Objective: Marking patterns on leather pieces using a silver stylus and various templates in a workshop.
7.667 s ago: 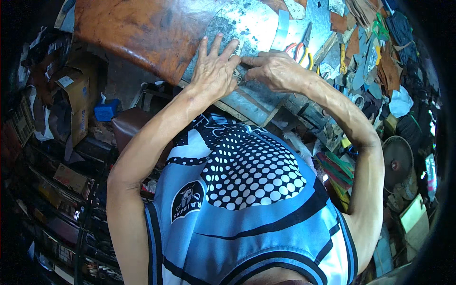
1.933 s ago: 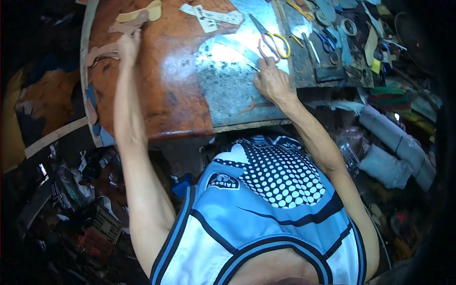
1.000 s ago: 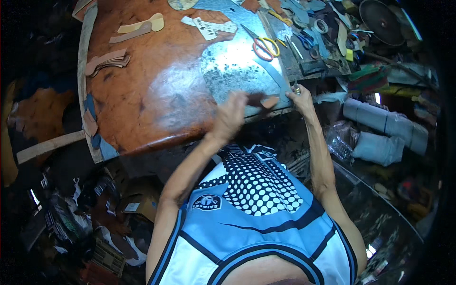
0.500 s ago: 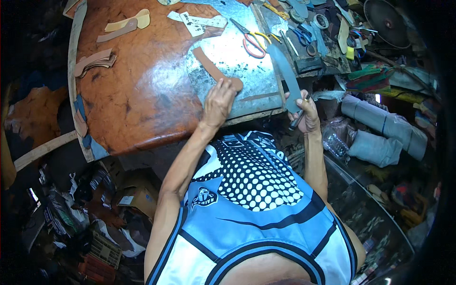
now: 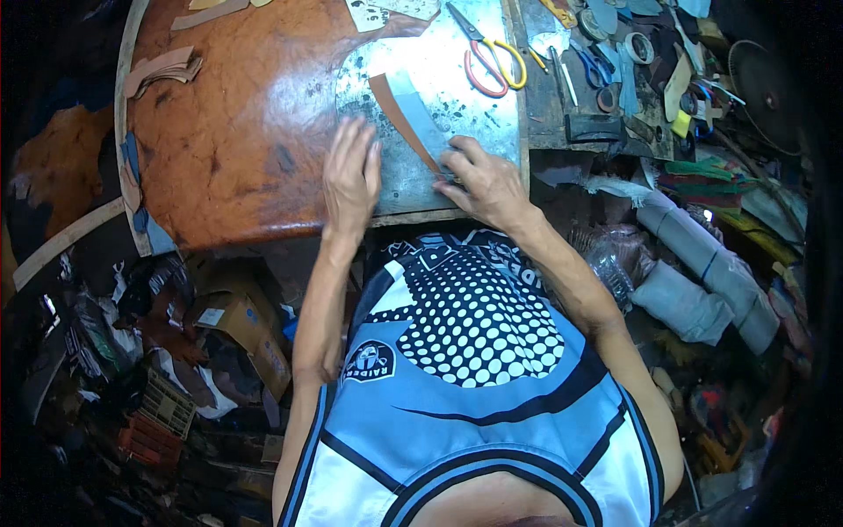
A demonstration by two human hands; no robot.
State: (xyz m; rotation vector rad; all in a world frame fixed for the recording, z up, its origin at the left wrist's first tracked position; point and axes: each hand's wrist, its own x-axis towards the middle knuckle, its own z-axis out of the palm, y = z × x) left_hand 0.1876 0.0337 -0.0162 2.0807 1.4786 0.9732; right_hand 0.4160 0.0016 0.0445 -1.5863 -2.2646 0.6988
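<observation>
On a metal sheet (image 5: pixel 356 83) lie two long pieces, a brown leather strip (image 5: pixel 401 120) and a grey-blue strip (image 5: pixel 420 116) that overlaps its right side. My right hand (image 5: pixel 487 186) is closed at the near end of both pieces, its thumb and fingers curled round the grey-blue one. What else may sit inside that hand is hidden. To the left of the strips is my left hand (image 5: pixel 353 180), slightly blurred, its fingers stretched out over the table with nothing in them. Past the strips rest scissors (image 5: pixel 488 54) with red and yellow handles.
A stack of leather pieces (image 5: pixel 165 70) lies on the brown leather-covered table (image 5: pixel 237 132) at the left. Blue scissors (image 5: pixel 597 66), a roll of tape (image 5: pixel 639 47) and a black block (image 5: pixel 594 128) crowd the right-hand board. Grey wrapped rolls (image 5: pixel 702 250) stand beyond my right arm.
My right hand has brought the grey-blue strip left, onto the brown piece. My left hand has let go of the brown piece and moved left. The dark handled tool no longer shows.
</observation>
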